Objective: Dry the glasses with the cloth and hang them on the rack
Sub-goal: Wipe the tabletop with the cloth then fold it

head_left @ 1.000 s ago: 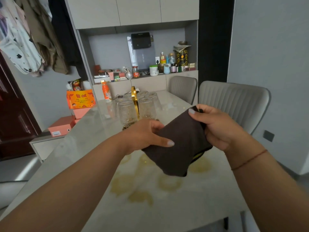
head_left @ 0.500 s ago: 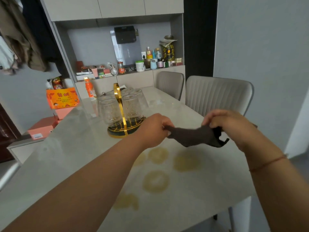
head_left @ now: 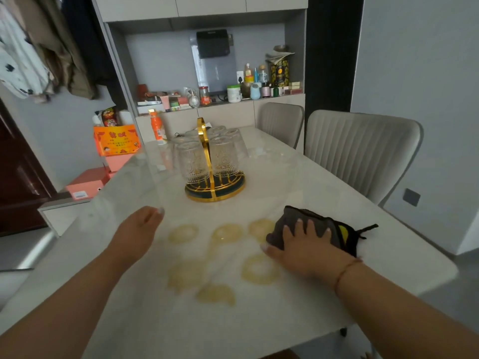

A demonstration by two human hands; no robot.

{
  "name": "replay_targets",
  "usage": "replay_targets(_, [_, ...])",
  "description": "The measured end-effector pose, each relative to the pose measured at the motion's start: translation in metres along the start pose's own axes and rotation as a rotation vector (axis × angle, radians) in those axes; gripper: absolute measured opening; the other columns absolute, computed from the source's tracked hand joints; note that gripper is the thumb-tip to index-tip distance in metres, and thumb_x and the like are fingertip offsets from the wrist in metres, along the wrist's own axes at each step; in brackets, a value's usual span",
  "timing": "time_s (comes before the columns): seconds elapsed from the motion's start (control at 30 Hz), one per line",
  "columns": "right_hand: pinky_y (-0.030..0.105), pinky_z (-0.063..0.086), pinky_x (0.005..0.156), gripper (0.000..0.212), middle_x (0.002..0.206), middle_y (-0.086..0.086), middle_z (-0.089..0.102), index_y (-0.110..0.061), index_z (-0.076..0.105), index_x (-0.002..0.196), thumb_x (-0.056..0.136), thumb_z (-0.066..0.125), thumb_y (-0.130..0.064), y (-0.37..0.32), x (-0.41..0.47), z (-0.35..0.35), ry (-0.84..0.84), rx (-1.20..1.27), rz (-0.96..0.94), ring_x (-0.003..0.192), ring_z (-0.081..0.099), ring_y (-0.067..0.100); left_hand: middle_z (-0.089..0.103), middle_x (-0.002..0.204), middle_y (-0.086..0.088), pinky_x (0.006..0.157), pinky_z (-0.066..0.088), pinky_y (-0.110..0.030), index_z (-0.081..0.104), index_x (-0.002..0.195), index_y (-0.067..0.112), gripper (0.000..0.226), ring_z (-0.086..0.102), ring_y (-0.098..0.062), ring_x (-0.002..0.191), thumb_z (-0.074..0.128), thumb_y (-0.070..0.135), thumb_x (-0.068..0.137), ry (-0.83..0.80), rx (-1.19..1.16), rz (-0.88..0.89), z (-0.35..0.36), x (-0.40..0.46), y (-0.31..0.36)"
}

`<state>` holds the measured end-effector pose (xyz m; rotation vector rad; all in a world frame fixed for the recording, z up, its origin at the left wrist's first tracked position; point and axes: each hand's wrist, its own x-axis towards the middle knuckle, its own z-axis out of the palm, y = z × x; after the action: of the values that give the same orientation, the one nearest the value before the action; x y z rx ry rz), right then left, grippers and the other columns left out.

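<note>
A gold wire rack [head_left: 215,189] stands in the middle of the table, with several clear patterned glasses [head_left: 193,161] hanging upside down on it. The folded dark brown cloth [head_left: 329,229] lies on the table to the right of the rack. My right hand [head_left: 303,246] rests flat on top of the cloth, fingers spread. My left hand [head_left: 141,226] hovers over the table to the left, open and holding nothing.
Yellowish ring stains [head_left: 259,269] mark the pale marble table [head_left: 285,320] between my hands. Two grey chairs [head_left: 360,149] stand on the right side. An orange bottle [head_left: 156,128] is at the far end. Boxes [head_left: 116,138] stack at the left.
Both hands held the cloth in the air before; now it lies on the table under my right hand. My left hand has let go and moved left.
</note>
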<state>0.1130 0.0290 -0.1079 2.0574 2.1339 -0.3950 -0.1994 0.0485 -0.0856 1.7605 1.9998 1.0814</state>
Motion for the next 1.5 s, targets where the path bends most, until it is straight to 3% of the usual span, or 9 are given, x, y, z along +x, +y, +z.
replay_targets(0.27, [0.065,-0.013,0.111,0.095,0.160,0.014,-0.017,-0.018,-0.006,0.153,0.082,0.007,-0.080,-0.073,0.025,-0.003,-0.051,-0.044,-0.199,0.144,-0.021,0.037,0.048,0.147,-0.013,0.116,0.022,-0.040,0.051,0.138,0.011,0.060,0.041,-0.032,0.138,0.029,0.051,0.099,-0.009,-0.066,-0.189,-0.020,-0.022,-0.067])
replay_targets(0.47, [0.060,-0.014,0.112,0.092,0.160,0.009,-0.017,-0.021,-0.002,0.153,0.083,0.007,-0.079,-0.114,0.049,-0.007,-0.072,-0.034,-0.297,0.145,-0.021,0.032,0.054,0.141,-0.006,0.116,0.026,-0.040,0.055,0.127,0.022,0.060,0.046,-0.026,0.133,0.029,0.065,0.095,-0.057,-0.206,-0.255,-0.027,-0.008,-0.085])
replay_targets(0.9, [0.053,-0.011,0.116,0.079,0.163,0.003,-0.001,-0.014,0.014,0.153,0.093,0.013,-0.066,-0.188,0.064,-0.007,-0.065,0.015,-0.504,0.149,-0.010,0.022,0.050,0.142,-0.022,0.119,0.024,-0.035,0.043,0.139,-0.006,0.062,0.042,-0.027,0.137,0.019,0.042,0.106,0.096,-0.758,-0.324,-0.032,0.001,-0.090])
replay_targets(1.0, [0.050,0.008,0.115,0.064,0.157,0.007,0.025,-0.024,0.045,0.141,0.097,0.014,-0.058,-0.190,0.055,-0.028,-0.199,0.260,-0.559,0.145,0.017,0.027,0.055,0.136,-0.018,0.115,0.028,-0.033,0.046,0.136,-0.004,0.061,0.047,-0.024,0.130,0.021,0.043,0.106,0.099,-0.765,-0.325,-0.031,0.000,-0.093])
replay_targets(1.07, [0.043,0.027,0.105,0.067,0.138,0.011,0.048,-0.018,0.059,0.126,0.098,0.013,-0.058,-0.191,0.055,-0.038,-0.106,0.355,-0.553,0.129,0.042,0.029,0.057,0.129,-0.016,0.111,0.030,-0.031,0.047,0.135,-0.003,0.060,0.049,-0.022,0.126,0.022,0.043,0.105,0.103,-0.778,-0.321,-0.031,-0.001,-0.094])
replay_targets(1.2, [0.043,0.040,0.092,0.071,0.121,0.019,0.056,-0.013,0.040,0.140,0.096,0.005,-0.056,-0.213,0.056,-0.020,0.088,0.110,-0.478,0.118,0.051,0.038,0.059,0.122,-0.016,0.115,0.031,-0.034,0.049,0.132,-0.003,0.061,0.051,-0.022,0.121,0.022,0.045,0.105,0.121,-0.814,-0.307,-0.031,-0.001,-0.096])
replay_targets(1.3, [0.048,0.031,0.108,0.095,0.136,0.013,0.054,-0.018,0.049,0.137,0.081,-0.004,-0.074,-0.228,0.045,-0.007,-0.016,0.118,-0.565,0.128,0.046,0.033,0.059,0.122,-0.017,0.116,0.031,-0.036,0.049,0.130,-0.002,0.062,0.052,-0.023,0.120,0.021,0.047,0.105,0.131,-0.818,-0.304,-0.031,0.000,-0.099])
replay_targets(1.37, [0.041,0.025,0.111,0.088,0.146,0.009,0.046,-0.019,0.042,0.144,0.087,-0.002,-0.071,-0.228,0.031,-0.012,-0.123,0.170,-0.616,0.134,0.041,0.029,0.059,0.122,-0.017,0.116,0.031,-0.036,0.049,0.131,-0.003,0.063,0.052,-0.023,0.120,0.021,0.047,0.105,0.127,-0.817,-0.304,-0.032,0.001,-0.100])
replay_targets(1.5, [0.039,0.019,0.114,0.077,0.144,0.005,0.049,-0.018,0.068,0.120,0.097,0.008,-0.060,-0.210,0.019,-0.035,-0.251,0.321,-0.685,0.127,0.043,0.025,0.061,0.120,-0.016,0.114,0.032,-0.034,0.051,0.125,0.002,0.060,0.053,-0.024,0.122,0.021,0.048,0.104,0.104,-0.770,-0.296,-0.033,0.001,-0.101])
